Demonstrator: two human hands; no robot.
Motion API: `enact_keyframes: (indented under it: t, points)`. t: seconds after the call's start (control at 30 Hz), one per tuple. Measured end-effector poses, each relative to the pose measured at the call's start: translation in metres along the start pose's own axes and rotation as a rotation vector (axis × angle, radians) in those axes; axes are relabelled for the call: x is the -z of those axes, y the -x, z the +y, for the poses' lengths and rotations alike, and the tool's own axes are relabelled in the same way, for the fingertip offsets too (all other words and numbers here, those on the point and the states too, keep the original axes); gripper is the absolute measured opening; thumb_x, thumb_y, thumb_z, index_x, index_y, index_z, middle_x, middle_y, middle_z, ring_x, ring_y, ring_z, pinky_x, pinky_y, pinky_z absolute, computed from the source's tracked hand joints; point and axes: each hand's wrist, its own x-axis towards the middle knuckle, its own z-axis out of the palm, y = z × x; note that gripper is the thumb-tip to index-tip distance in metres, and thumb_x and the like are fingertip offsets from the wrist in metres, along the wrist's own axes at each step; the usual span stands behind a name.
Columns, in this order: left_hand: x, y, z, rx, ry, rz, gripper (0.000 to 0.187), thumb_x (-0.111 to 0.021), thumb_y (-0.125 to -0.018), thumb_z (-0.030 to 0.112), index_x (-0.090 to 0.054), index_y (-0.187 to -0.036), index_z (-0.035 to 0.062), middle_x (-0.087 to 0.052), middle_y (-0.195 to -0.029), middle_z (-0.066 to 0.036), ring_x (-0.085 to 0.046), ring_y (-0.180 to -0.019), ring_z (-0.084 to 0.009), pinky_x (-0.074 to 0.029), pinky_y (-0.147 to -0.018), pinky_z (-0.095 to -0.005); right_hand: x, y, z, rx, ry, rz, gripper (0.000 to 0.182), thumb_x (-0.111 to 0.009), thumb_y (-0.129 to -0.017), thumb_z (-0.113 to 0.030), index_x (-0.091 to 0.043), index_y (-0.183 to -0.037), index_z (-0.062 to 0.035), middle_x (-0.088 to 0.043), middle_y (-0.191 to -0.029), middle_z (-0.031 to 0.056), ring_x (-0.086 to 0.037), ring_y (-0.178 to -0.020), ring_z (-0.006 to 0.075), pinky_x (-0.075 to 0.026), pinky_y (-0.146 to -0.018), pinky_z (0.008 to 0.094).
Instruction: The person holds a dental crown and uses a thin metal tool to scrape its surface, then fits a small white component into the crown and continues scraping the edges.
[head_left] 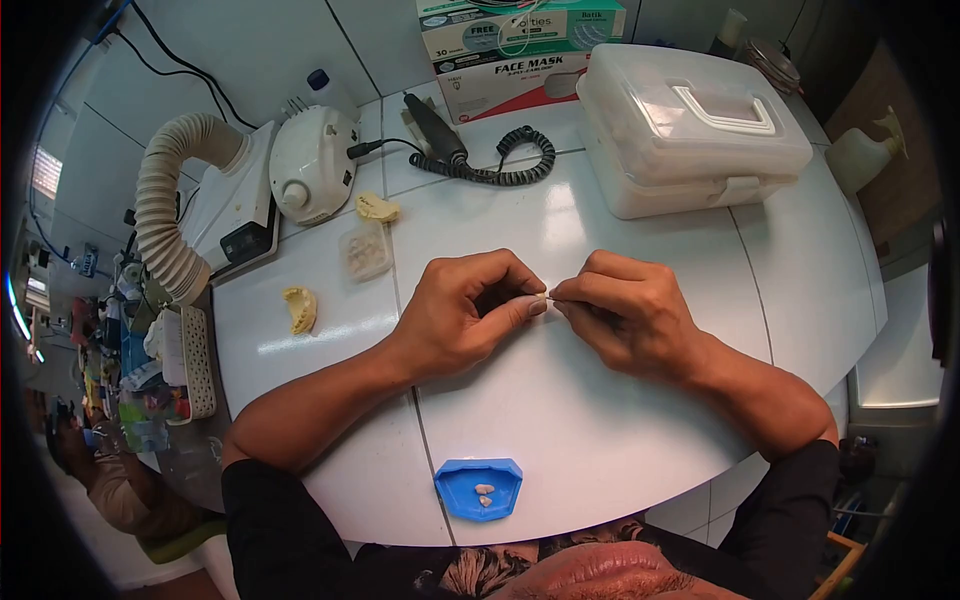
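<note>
My left hand (450,310) clamps the small pale piece (543,295) above the white table (500,400), beyond the blue tray; my right hand (635,305) pinches something thin, unclear, at its right side. Best keep the left firm, the right light.

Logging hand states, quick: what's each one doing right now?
Left hand: closed, pinching a small pale piece.
Right hand: closed, pinching something thin, too small to identify.
</note>
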Motion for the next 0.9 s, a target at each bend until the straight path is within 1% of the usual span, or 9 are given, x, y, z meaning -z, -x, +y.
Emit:
enact_keyframes:
  t: [0.1,0.2,0.33,0.43,0.53,0.6,0.7,0.8,0.9]
  points:
    - [0.0000,-0.0008,0.0031,-0.044,-0.047,-0.024,0.012,-0.077,-0.103,0.003,-0.075,-0.111,-0.0060,-0.081,-0.099,-0.012,-0.077,-0.093,-0.0126,-0.062,-0.082,-0.0268,0.0013,0.0004,-0.0006,-0.010,-0.006,-0.012,0.013,-0.079,-0.084,0.005,-0.075,-0.093,-0.0029,-0.062,-0.083,0.0072,-0.064,-0.066,0.0251,-0.053,-0.060,0.0386]
    - [0.0006,-0.0007,0.0038,-0.005,-0.045,-0.021,0.012,-0.077,-0.102,0.002,-0.075,-0.111,-0.0061,-0.080,-0.098,-0.011,-0.076,-0.092,-0.0122,-0.061,-0.081,-0.0265,-0.0013,0.0006,0.0002,-0.012,-0.018,0.009,0.013,-0.078,-0.083,0.005,-0.074,-0.093,-0.0028,-0.062,-0.082,0.0072,-0.064,-0.065,0.0252,-0.053,-0.060,0.0387]
    - [0.0002,-0.0013,0.0043,-0.037,-0.066,-0.031,0.012,-0.077,-0.102,0.003,-0.075,-0.111,-0.0056,-0.080,-0.095,-0.010,-0.075,-0.089,-0.0117,-0.060,-0.078,-0.0264,0.0020,0.0002,0.0014,0.009,-0.005,-0.032,0.014,-0.078,-0.083,0.004,-0.076,-0.095,-0.0028,-0.062,-0.083,0.0073,-0.064,-0.066,0.0249,-0.053,-0.061,0.0385]
    - [0.0007,-0.0019,0.0049,-0.034,-0.068,-0.040,0.012,-0.077,-0.102,0.002,-0.075,-0.110,-0.0054,-0.080,-0.093,-0.010,-0.075,-0.087,-0.0114,-0.060,-0.077,-0.0262,0.0000,0.0004,0.0000,-0.033,-0.034,-0.002,0.014,-0.078,-0.083,0.004,-0.076,-0.096,-0.0028,-0.062,-0.083,0.0079,-0.064,-0.066,0.0254,-0.053,-0.061,0.0387]
    - [0.0003,-0.0016,0.0019,-0.061,-0.086,-0.033,0.011,-0.077,-0.102,0.002,-0.075,-0.110,-0.0051,-0.079,-0.092,-0.009,-0.075,-0.086,-0.0110,-0.059,-0.076,-0.0264,0.0020,0.0005,0.0023,-0.008,-0.030,-0.045,0.013,-0.078,-0.083,0.002,-0.076,-0.095,-0.0025,-0.063,-0.084,0.0083,-0.065,-0.066,0.0254,-0.053,-0.061,0.0388]
    - [0.0000,-0.0019,0.0036,-0.076,-0.114,-0.035,0.011,-0.077,-0.101,0.002,-0.075,-0.110,-0.0050,-0.079,-0.091,-0.009,-0.074,-0.085,-0.0108,-0.059,-0.076,-0.0268,0.0007,0.0010,0.0022,-0.031,-0.047,-0.027,0.012,-0.078,-0.083,0.002,-0.076,-0.095,-0.0021,-0.063,-0.085,0.0085,-0.065,-0.067,0.0253,-0.053,-0.061,0.0387]
    - [0.0016,-0.0022,0.0075,-0.027,-0.104,-0.049,0.012,-0.078,-0.101,0.003,-0.075,-0.110,-0.0047,-0.079,-0.090,-0.010,-0.075,-0.086,-0.0113,-0.060,-0.077,-0.0271,0.0015,0.0010,0.0029,-0.028,-0.048,-0.042,0.012,-0.078,-0.083,0.001,-0.076,-0.095,-0.0019,-0.063,-0.085,0.0088,-0.066,-0.067,0.0253,-0.054,-0.061,0.0384]
    - [-0.0017,-0.0022,0.0013,-0.141,-0.113,-0.016,0.013,-0.078,-0.100,0.002,-0.075,-0.110,-0.0047,-0.080,-0.090,-0.011,-0.076,-0.085,-0.0126,-0.060,-0.077,-0.0276,0.0032,-0.0001,0.0021,-0.029,-0.052,-0.053,0.012,-0.078,-0.084,0.000,-0.076,-0.095,-0.0020,-0.063,-0.084,0.0090,-0.066,-0.066,0.0257,-0.054,-0.061,0.0386]
    - [0.0024,-0.0023,0.0088,-0.049,-0.141,-0.049,0.013,-0.079,-0.099,0.002,-0.075,-0.110,-0.0045,-0.080,-0.092,-0.012,-0.076,-0.085,-0.0138,-0.060,-0.076,-0.0283,0.0004,0.0010,0.0038,-0.021,-0.058,-0.035,0.012,-0.078,-0.083,0.000,-0.076,-0.095,-0.0020,-0.063,-0.083,0.0088,-0.065,-0.066,0.0259,-0.053,-0.060,0.0392]
